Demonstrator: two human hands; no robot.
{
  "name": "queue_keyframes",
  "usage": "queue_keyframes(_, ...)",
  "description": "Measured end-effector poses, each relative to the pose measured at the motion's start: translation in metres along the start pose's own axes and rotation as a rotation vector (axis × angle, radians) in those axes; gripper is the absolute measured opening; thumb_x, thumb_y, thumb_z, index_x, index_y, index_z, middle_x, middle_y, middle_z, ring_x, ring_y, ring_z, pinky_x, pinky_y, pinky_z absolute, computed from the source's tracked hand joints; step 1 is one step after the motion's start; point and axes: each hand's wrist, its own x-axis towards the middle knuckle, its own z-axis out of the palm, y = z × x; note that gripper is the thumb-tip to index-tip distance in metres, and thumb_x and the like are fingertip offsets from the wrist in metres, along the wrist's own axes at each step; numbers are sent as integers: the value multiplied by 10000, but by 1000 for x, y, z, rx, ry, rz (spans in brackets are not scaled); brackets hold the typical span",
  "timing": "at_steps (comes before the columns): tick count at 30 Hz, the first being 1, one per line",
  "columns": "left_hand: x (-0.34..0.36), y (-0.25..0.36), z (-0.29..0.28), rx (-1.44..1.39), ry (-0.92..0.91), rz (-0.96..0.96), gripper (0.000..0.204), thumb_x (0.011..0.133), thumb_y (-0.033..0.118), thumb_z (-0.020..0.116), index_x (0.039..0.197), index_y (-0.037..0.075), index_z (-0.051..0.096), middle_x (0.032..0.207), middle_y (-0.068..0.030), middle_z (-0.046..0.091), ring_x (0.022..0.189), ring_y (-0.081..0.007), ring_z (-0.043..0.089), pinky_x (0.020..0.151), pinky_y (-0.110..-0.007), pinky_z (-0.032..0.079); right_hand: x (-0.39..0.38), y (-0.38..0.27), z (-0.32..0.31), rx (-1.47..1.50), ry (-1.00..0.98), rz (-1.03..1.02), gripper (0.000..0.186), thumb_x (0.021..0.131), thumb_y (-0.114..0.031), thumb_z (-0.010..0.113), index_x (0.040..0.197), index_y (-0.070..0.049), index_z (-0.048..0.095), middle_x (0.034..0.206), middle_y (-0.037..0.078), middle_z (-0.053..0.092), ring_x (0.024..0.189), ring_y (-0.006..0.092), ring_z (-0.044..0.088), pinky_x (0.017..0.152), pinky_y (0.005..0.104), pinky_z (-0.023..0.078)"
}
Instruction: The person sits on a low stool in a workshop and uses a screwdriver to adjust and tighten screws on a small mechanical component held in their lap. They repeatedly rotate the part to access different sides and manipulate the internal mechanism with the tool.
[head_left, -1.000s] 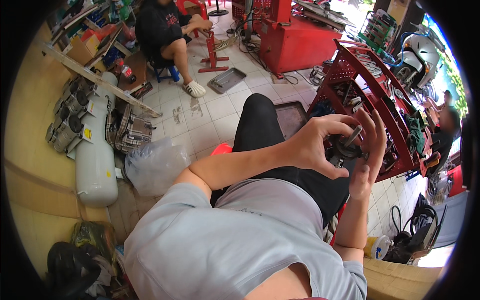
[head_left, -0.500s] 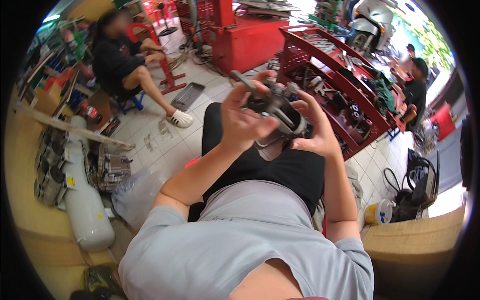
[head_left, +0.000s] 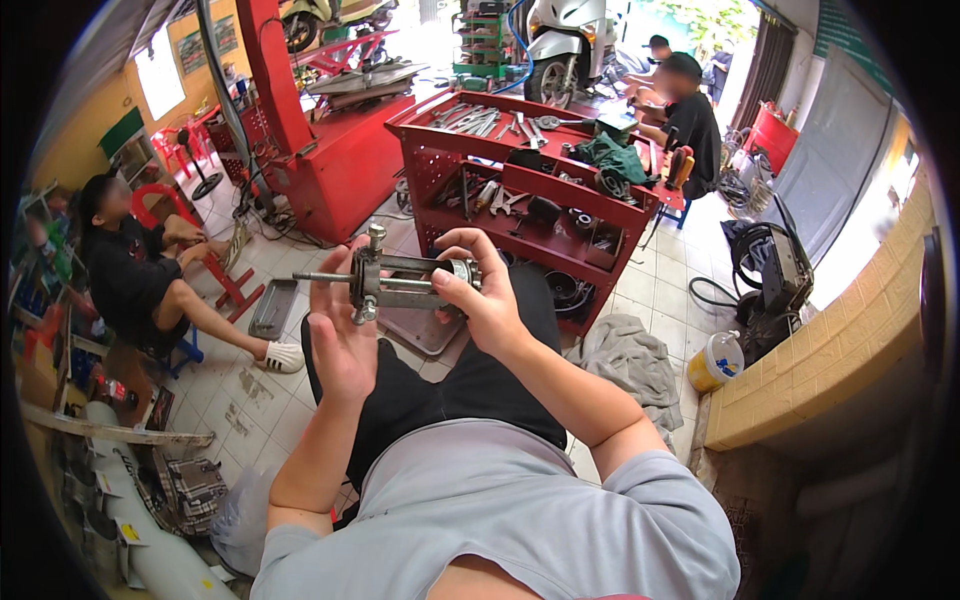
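Observation:
A metal puller-like tool lies level in front of me above my lap. It has parallel rods, a crosspiece with bolt heads, and a thin screw shaft sticking out to the left. My right hand grips its right end, thumb on the near side and fingers curled around the far side. My left hand is spread with fingers stretched up, palm beside the crosspiece. The shaft passes in front of its fingers; whether they touch it I cannot tell. Part of the tool's right end is hidden by my right hand.
A red tool cart with wrenches stands ahead. On the floor are a metal tray, a larger tray between my knees, a grey cloth and a yellow-white bucket. One person sits left; others sit far right.
The tool has turned from a tilted pose to nearly level, its shaft now pointing left. My left hand has opened from its hold on it. The view has swung to the right and up.

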Motion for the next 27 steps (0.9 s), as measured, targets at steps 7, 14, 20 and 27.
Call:
queue_keyframes(7, 16, 28, -13, 586, -41, 259, 531, 953, 471, 478, 1227, 17, 464, 1230, -206, 521, 1168, -307, 513, 1016, -395, 382, 4, -33, -21, -444, -120, -228, 569, 740, -202, 761, 1185, -50, 442, 899, 36, 536, 711, 73, 476, 643, 232, 408)
queue_keyframes(14, 16, 42, -4, 993, -178, 51, 434, 935, 425, 530, 968, -5, 578, 944, -122, 610, 963, -222, 572, 866, -334, 419, 2, -51, -24, -557, -47, -381, 593, 712, -208, 770, 1177, -37, 444, 812, 44, 539, 727, 77, 486, 668, 230, 398)
queue_keyframes(20, 16, 31, -11, 846, -85, 327, 679, 854, 603, 557, 1184, 13, 505, 1250, -162, 506, 1152, -266, 517, 971, -376, 384, 4, -55, -26, -563, -56, -440, 613, 717, -195, 764, 1202, -32, 427, 800, 55, 533, 752, 118, 520, 695, 251, 423)
queue_keyframes(27, 3, 51, 23, 1206, -392, 547, 857, 674, 528, 783, 1280, 24, 443, 1268, -184, 512, 1157, -346, 522, 995, -476, 388, -5, -57, -8, -940, -374, -261, 682, 700, -224, 761, 1248, -30, 402, 789, 158, 599, 656, 320, 622, 598, 368, 475)
